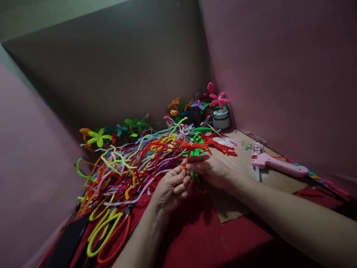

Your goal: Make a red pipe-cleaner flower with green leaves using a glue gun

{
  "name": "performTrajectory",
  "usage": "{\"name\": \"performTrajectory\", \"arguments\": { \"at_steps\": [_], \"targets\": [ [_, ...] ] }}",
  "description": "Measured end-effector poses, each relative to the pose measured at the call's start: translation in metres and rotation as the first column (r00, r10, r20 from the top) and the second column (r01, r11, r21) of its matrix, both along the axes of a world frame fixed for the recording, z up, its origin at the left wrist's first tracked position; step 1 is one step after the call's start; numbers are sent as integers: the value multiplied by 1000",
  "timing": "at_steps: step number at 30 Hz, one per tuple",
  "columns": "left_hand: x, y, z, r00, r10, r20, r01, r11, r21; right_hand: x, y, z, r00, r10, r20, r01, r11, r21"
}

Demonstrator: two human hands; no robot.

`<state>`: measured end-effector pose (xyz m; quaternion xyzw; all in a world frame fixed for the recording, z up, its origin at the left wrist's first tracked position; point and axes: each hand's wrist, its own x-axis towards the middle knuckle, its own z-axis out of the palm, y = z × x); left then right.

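Observation:
My left hand (pixel 175 183) and my right hand (pixel 210 168) meet near the middle of the view, fingers closed in a pinch. Between them is a red pipe-cleaner flower (pixel 191 146), its petals spread above my fingers and its stem running down into both hands. The lower end of the stem is hidden by my fingers. Just behind the flower lie green pipe-cleaner pieces (pixel 199 139) and more red pipe-cleaner pieces (pixel 221 145). A large heap of loose coloured pipe cleaners (pixel 131 160) spreads to the left of my hands.
A pink glue gun (pixel 279 162) rests on a cardboard sheet (pixel 234 213) at right. Scissors with yellow and red handles (pixel 97 234) lie front left on the red cloth (pixel 189 238). Finished flowers, among them a yellow-green one (pixel 99 137), and a white jar (pixel 221 120) line the back.

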<state>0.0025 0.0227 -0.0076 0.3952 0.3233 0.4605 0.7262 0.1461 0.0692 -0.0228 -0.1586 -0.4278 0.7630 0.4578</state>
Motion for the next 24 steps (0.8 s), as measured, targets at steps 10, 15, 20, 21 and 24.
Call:
{"name": "performTrajectory", "arguments": {
  "at_steps": [10, 15, 20, 21, 24],
  "targets": [
    [3, -2, 1, 999, 8, 31, -8, 1000, -21, -3, -1, -4, 999, -45, -17, 45, 999, -6],
    [4, -1, 6, 984, 65, -166, -46, 992, 115, -2, 1, -5, 997, -76, -21, 75, 996, -45],
    [-3, 4, 5, 640, 641, -423, -340, 730, 593, 1, 1, 4, 983, -179, -38, 175, 979, -105],
    [-5, 5, 5, 575, 719, -391, -384, 659, 647, 2, 1, 6, 980, -197, -44, 191, 976, -108],
    [-8, 5, 4, 511, 793, -332, -450, 576, 683, 1, 1, 7, 975, -219, -37, 212, 968, -132]
  ]
}}
